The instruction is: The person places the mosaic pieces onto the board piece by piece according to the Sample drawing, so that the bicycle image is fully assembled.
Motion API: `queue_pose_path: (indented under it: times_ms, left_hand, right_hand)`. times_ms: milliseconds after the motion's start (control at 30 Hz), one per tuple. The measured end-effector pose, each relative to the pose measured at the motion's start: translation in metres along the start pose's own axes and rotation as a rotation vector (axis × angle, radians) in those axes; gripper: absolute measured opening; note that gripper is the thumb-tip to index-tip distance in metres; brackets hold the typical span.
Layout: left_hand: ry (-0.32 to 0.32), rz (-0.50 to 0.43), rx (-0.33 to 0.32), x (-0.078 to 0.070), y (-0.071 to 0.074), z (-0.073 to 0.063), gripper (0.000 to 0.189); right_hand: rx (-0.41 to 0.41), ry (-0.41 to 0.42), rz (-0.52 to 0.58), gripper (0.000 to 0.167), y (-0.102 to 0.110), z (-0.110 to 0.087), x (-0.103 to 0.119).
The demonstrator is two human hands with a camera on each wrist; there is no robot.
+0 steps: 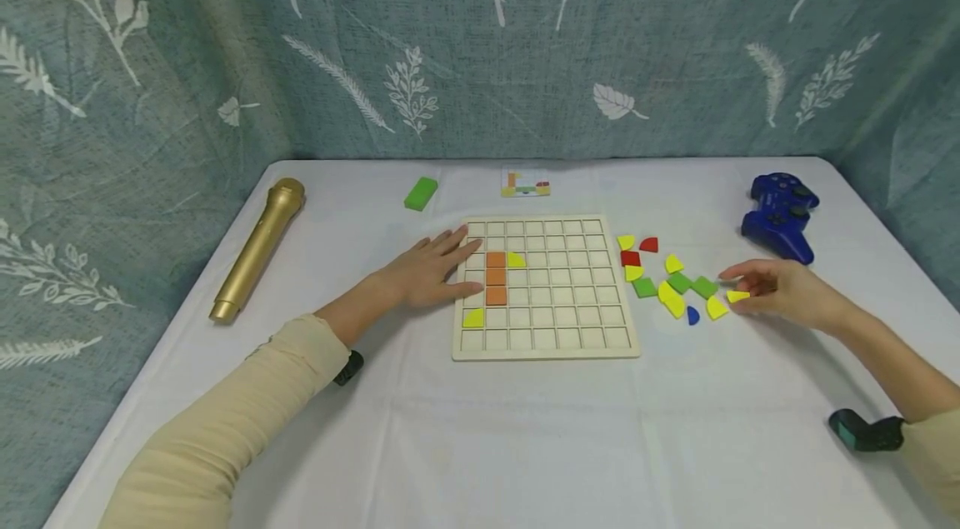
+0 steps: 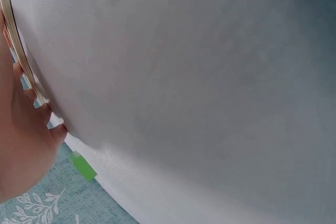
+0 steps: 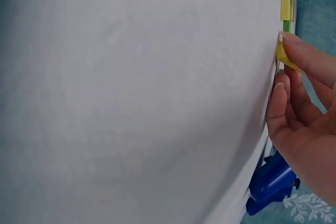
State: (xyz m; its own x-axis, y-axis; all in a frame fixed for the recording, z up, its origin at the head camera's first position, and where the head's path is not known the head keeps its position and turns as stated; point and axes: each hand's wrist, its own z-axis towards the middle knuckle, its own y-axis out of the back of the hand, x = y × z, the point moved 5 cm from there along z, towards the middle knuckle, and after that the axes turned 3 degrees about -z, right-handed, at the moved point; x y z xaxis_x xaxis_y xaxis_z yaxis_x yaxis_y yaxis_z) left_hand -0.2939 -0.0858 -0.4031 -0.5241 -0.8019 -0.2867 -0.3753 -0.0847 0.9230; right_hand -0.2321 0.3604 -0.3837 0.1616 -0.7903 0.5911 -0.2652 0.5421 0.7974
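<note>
My left hand (image 1: 426,272) lies with fingers spread over the left edge of a pale wooden grid board (image 1: 555,337). On the board, orange squares (image 1: 496,277) form a short column, with one yellow quarter-circle (image 1: 516,260) beside its top and a yellow piece (image 1: 473,318) lower left. Off to the right, my right hand (image 1: 795,296) pinches a yellow piece (image 1: 738,296) between thumb and finger; the right wrist view shows this yellow piece (image 3: 284,56) at the fingertips. Loose yellow, red, green and blue pieces (image 1: 679,281) lie between that hand and the board.
A small pattern card (image 1: 525,182) lies behind the board, with a green block (image 1: 421,193) to its left. A gold microphone (image 1: 258,250) rests at far left. The blue game controller (image 1: 780,217) sits beyond my right hand. Patterned cloth (image 1: 450,96) hangs behind the table.
</note>
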Motion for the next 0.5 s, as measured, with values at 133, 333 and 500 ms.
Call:
queue_pose_path:
  times_ms: [133, 333, 500]
  left_hand:
    - [0.012, 0.002, 0.002, 0.0007, -0.0010, 0.0004, 0.079]
    - [0.017, 0.005, -0.001, 0.0002, 0.0002, -0.0006, 0.079]
    - [0.013, 0.000, 0.004, -0.0009, 0.0014, -0.0009, 0.079]
  right_hand:
    - [0.003, -0.038, -0.044, 0.037, 0.0005, 0.0001, -0.0016]
    - [-0.017, -0.095, -0.004, 0.039, 0.0064, 0.0006, 0.0003]
    - [-0.055, -0.097, 0.034, 0.040, 0.0091, 0.0037, 0.0074]
